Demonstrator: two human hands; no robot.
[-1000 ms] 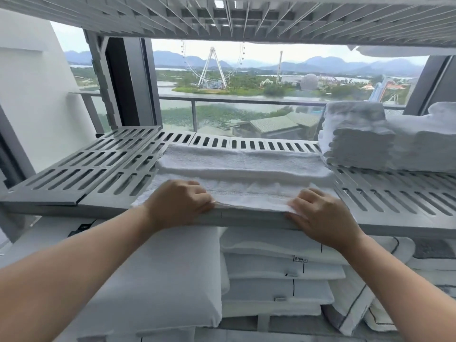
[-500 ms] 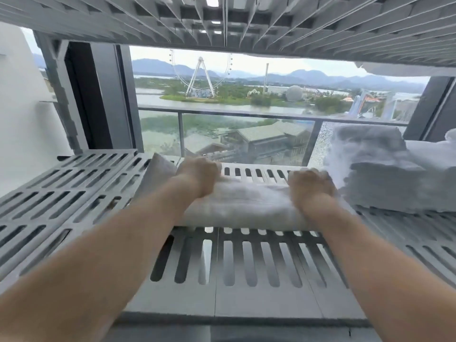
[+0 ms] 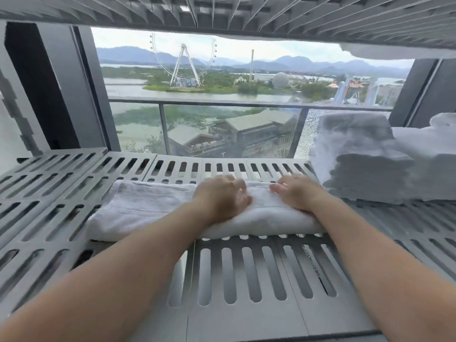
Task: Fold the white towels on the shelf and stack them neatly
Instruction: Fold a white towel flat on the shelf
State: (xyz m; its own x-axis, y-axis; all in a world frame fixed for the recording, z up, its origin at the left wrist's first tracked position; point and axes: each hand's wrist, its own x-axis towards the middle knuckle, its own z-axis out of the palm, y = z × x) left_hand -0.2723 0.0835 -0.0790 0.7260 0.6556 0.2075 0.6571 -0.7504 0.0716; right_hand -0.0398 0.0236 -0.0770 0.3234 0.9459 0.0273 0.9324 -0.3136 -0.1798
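A white towel [image 3: 148,208], folded into a long strip, lies across the middle of the grey slatted shelf [image 3: 246,280]. Both my hands lie on the right half of it, close together. My left hand [image 3: 222,197] presses down on the towel with its fingers bent; motion blurs them. My right hand [image 3: 294,192] rests flat near the towel's right end, fingers pointing left. A stack of folded white towels [image 3: 357,169] stands on the shelf just to the right of my right hand.
More white towels [image 3: 434,154] are piled at the far right behind the stack. Another slatted shelf [image 3: 222,11] hangs low overhead. Behind the shelf are a window and a balcony railing [image 3: 222,103]. The shelf's left part shows bare slats.
The towel has been folded away from the shelf's front edge into a narrower strip. My hands have come together on its right half. The camera has moved in closer.
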